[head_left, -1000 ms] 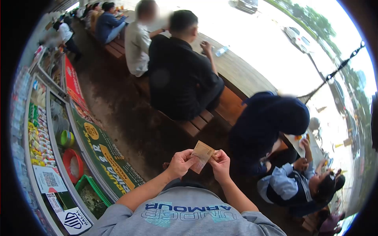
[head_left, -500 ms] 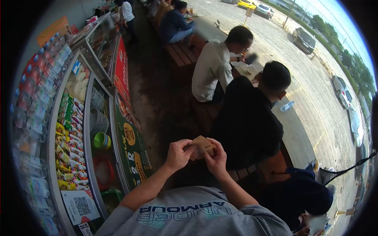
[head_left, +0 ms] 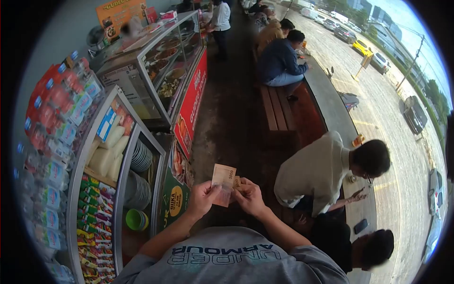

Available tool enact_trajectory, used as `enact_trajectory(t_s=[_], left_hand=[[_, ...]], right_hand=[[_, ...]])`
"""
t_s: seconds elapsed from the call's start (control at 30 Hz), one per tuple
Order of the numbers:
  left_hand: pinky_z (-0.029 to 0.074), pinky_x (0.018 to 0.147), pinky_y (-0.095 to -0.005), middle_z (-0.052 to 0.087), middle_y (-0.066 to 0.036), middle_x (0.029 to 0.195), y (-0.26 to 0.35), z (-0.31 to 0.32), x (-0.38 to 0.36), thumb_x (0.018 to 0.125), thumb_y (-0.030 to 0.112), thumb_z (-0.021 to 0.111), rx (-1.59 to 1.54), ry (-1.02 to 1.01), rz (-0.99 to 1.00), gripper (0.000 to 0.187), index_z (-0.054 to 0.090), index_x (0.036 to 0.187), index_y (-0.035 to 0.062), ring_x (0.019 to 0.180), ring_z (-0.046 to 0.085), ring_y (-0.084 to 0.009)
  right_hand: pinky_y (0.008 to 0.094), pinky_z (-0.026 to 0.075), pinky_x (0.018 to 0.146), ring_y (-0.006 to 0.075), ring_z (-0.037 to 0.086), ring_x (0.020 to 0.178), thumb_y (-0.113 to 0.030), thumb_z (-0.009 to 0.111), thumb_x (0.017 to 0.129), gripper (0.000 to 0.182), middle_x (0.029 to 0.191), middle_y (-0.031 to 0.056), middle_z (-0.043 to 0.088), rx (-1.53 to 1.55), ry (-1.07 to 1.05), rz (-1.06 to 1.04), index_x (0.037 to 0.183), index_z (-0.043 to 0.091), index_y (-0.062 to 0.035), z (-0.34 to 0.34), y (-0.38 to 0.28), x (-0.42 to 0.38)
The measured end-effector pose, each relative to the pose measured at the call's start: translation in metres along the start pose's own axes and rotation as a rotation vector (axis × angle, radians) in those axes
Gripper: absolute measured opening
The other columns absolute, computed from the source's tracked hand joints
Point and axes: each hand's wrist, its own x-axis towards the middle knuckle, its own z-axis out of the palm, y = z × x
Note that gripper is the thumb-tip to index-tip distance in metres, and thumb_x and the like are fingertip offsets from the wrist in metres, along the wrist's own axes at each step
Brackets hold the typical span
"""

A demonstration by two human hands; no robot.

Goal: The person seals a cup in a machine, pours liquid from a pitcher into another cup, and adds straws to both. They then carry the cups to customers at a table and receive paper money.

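While both hands meet in front of the chest, the left hand [head_left: 202, 196] closes thumb over fingers on the lower edge of a banknote [head_left: 222, 183], and the right hand [head_left: 248, 196] pinches the same note at its right side. Both grips are closed on the paper; none of the fingers stand open. Banknote: brownish, held roughly upright, top edge free above the fingertips, the figure 5000 legible near its upper right corner. A second, smaller fold of paper seems to sit behind the right thumb; cannot tell if it is a separate note.

Below the hands: grey shirt [head_left: 227, 258] with printed lettering, forearms bare.

Left of the hands: a glass display case [head_left: 120, 156] holding stacked plates [head_left: 140, 156], a green cup [head_left: 135, 219], rows of coloured sachets [head_left: 92, 208] and pale wrapped packs. Bottles [head_left: 56, 118] with red and blue labels hang further left. A green panel with a yellow roundel [head_left: 175, 201] faces the walkway, just beside the left wrist.

Right of the hands: a person in a pale shirt [head_left: 314, 173] sits bent forward; another, in dark clothing [head_left: 352, 244], sits nearer. Further off, a person in a blue top [head_left: 280, 61] sits on a wooden bench [head_left: 275, 109]. Parked cars [head_left: 416, 113] stand on the road beyond.
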Motion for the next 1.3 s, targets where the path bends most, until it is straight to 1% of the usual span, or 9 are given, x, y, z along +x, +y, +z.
enact_trajectory(t_s=[0.2, 0.27, 0.47, 0.67, 0.77, 0.9, 0.97, 1.1, 1.3], left_hand=[[0.049, 0.070, -0.0213, 0.072, 0.000, 0.088, -0.018, -0.046, 0.173, 0.104, 0.017, 0.062, 0.003, 0.139, -0.040, 0.022, 0.072, 0.104, -0.0026, 0.081, 0.061, -0.0025], [0.049, 0.071, -0.0212, 0.072, 0.000, 0.089, -0.032, -0.057, 0.247, 0.104, 0.016, 0.062, -0.053, 0.164, -0.056, 0.020, 0.071, 0.105, -0.0022, 0.082, 0.062, -0.0030], [0.052, 0.072, -0.0217, 0.072, -0.002, 0.090, -0.030, -0.112, 0.538, 0.101, 0.011, 0.066, -0.074, 0.121, -0.070, 0.014, 0.069, 0.107, -0.0012, 0.083, 0.065, -0.0045], [0.054, 0.076, -0.0226, 0.074, -0.005, 0.091, 0.004, -0.115, 0.803, 0.098, 0.009, 0.069, -0.083, -0.070, -0.048, 0.017, 0.070, 0.111, -0.0023, 0.086, 0.068, -0.0065], [0.055, 0.077, -0.0239, 0.075, -0.005, 0.092, -0.003, -0.122, 0.935, 0.095, 0.004, 0.069, -0.038, -0.181, 0.020, 0.011, 0.073, 0.104, 0.0005, 0.085, 0.069, -0.0080], [0.057, 0.081, -0.0260, 0.078, -0.006, 0.092, -0.029, -0.138, 1.133, 0.090, -0.005, 0.066, -0.023, -0.264, 0.104, 0.015, 0.077, 0.096, 0.0029, 0.088, 0.071, -0.0105], [0.057, 0.082, -0.0269, 0.078, -0.007, 0.093, -0.031, -0.148, 1.228, 0.089, -0.011, 0.063, 0.023, -0.194, 0.154, 0.019, 0.076, 0.095, 0.0015, 0.090, 0.072, -0.0128], [0.057, 0.083, -0.0293, 0.077, -0.010, 0.096, 0.000, -0.173, 1.391, 0.086, -0.013, 0.062, 0.140, 0.024, 0.286, 0.022, 0.076, 0.094, 0.0015, 0.091, 0.073, -0.0180], [0.057, 0.089, -0.0333, 0.076, -0.016, 0.104, 0.005, -0.216, 1.629, 0.085, -0.018, 0.052, 0.247, 0.119, 0.405, 0.035, 0.077, 0.101, 0.0005, 0.101, 0.073, -0.0257]], right_hand=[[0.0391, 0.050, 0.069, 0.0284, 0.060, 0.078, -0.001, 0.061, 0.095, 0.011, 0.077, 0.0150, 0.062, -0.062, -0.145, -0.089, 0.088, 0.070, 0.0006, 0.008, 0.088, 0.211], [0.0454, 0.049, 0.071, 0.0387, 0.059, 0.082, -0.003, 0.060, 0.093, 0.009, 0.092, 0.0214, 0.061, -0.067, -0.246, -0.039, 0.089, 0.067, 0.0029, 0.005, 0.119, 0.281], [0.0401, 0.052, 0.082, 0.0359, 0.065, 0.093, -0.011, 0.058, 0.100, 0.018, 0.099, 0.0209, 0.066, 0.005, -0.124, -0.142, 0.108, 0.066, 0.0023, -0.012, 0.217, 0.525], [0.0311, 0.058, 0.081, 0.0220, 0.073, 0.095, -0.014, 0.064, 0.102, 0.023, 0.103, 0.0116, 0.074, -0.211, -0.099, 0.265, 0.116, 0.068, 0.0033, -0.079, 0.284, 0.735], [0.0291, 0.061, 0.081, 0.0134, 0.071, 0.092, -0.007, 0.062, 0.102, 0.017, 0.103, 0.0042, 0.074, 0.300, 0.060, 0.370, 0.114, 0.071, 0.0003, -0.111, 0.341, 0.836], [0.0309, 0.062, 0.082, 0.0160, 0.071, 0.094, -0.014, 0.062, 0.103, 0.022, 0.107, 0.0074, 0.073, 0.468, -0.046, 0.370, 0.119, 0.069, -0.0001, -0.163, 0.444, 0.998], [0.0320, 0.063, 0.082, 0.0182, 0.071, 0.096, -0.022, 0.064, 0.103, 0.031, 0.111, 0.0104, 0.071, 1.049, -0.023, 0.594, 0.125, 0.064, 0.0001, -0.188, 0.453, 1.105], [0.0313, 0.063, 0.077, 0.0172, 0.072, 0.091, -0.015, 0.067, 0.101, 0.035, 0.106, 0.0121, 0.072, 0.413, -0.359, 0.711, 0.130, 0.059, 0.0025, -0.202, 0.523, 1.302], [0.0278, 0.062, 0.067, 0.0141, 0.072, 0.076, -0.016, 0.064, 0.102, 0.026, 0.095, 0.0091, 0.073, 0.388, -0.539, 0.593, 0.121, 0.063, 0.0024, -0.214, 0.612, 1.552]])
